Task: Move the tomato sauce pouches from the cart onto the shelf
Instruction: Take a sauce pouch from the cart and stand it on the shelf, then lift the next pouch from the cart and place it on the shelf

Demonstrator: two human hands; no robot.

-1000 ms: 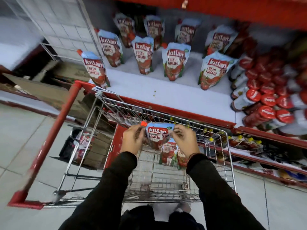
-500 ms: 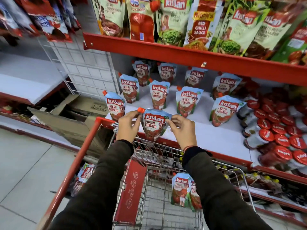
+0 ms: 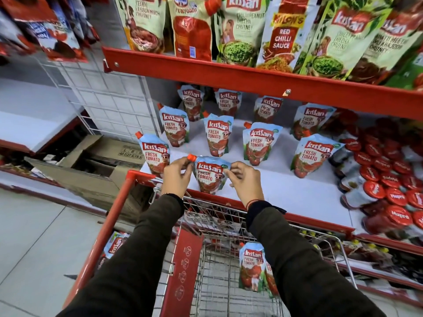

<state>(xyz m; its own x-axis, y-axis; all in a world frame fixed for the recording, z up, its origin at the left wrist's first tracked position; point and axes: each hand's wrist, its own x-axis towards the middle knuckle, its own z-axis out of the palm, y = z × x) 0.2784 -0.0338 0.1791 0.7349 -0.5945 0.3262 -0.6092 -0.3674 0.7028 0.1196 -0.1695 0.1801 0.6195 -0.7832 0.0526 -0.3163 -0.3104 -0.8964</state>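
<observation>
Tomato pouch held upright at shelf edge

Tomato sauce pouch [image 3: 211,176] stood upright at the front of the shelf [image 3: 297,191], long axis vertical, pinched at its top corners between left hand [image 3: 177,179] and right hand [image 3: 246,183]. Both hands were equally near. In the cart [image 3: 219,266], two more pouches [image 3: 251,268] remained.

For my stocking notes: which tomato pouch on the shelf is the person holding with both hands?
The front-edge pouch, pinched between left hand and right hand; the other shelf pouches stand untouched.
</observation>
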